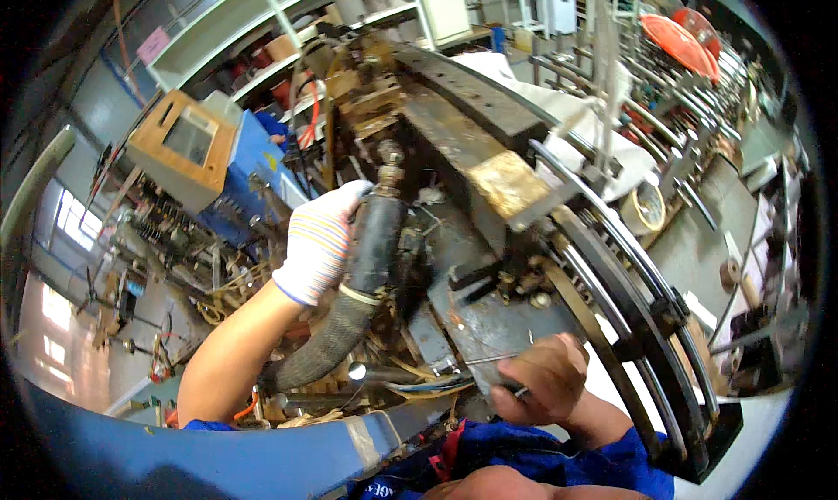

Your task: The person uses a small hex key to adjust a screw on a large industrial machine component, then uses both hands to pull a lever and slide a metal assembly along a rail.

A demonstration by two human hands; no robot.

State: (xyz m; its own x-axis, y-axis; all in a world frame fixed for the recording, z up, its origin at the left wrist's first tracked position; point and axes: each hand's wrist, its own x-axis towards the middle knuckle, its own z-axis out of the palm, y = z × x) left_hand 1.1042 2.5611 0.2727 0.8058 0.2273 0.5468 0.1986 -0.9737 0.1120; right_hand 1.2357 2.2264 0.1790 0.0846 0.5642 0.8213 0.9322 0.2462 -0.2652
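My left hand [316, 242] wears a white knit glove with coloured stripes. It is closed against the side of a thick black hose [375, 247], just below a worn metal fitting [389, 172]; the fingertips are hidden behind the hose. Lower down, a ribbed grey sleeve [336, 338] covers the hose, bound with a pale tie. My bare right hand [546, 379] is closed on a thin metal rod [485, 359], which points left over the dark machine plate [471, 325]. The hand is slightly blurred, and the rod's held end is hidden.
A heavy steel beam [454, 133] runs across the machine's top. Curved metal rails [611, 317] bend round the right side, and a blue machine cover [218, 461] lies in front. To the left stands a wood-framed control box [183, 142]; orange-red baskets [681, 46] sit far right.
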